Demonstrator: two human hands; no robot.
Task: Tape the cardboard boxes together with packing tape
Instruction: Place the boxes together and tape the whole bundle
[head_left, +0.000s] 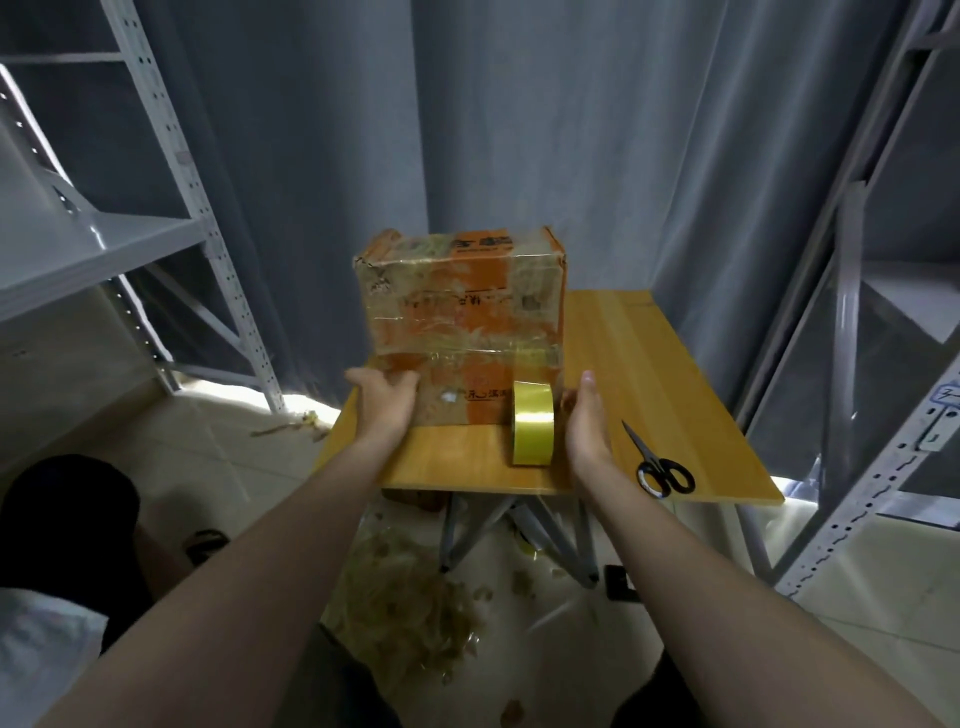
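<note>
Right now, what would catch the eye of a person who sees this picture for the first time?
The stacked cardboard boxes, shiny with clear tape, stand on the wooden table. A yellow tape roll stands on edge before them, between the left hand on their lower left corner and the open right hand. Black scissors lie at the right.

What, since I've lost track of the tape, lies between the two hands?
The yellow tape roll, standing on edge before the cardboard boxes, nearer the right hand than the left hand; the head view shows it.
</note>
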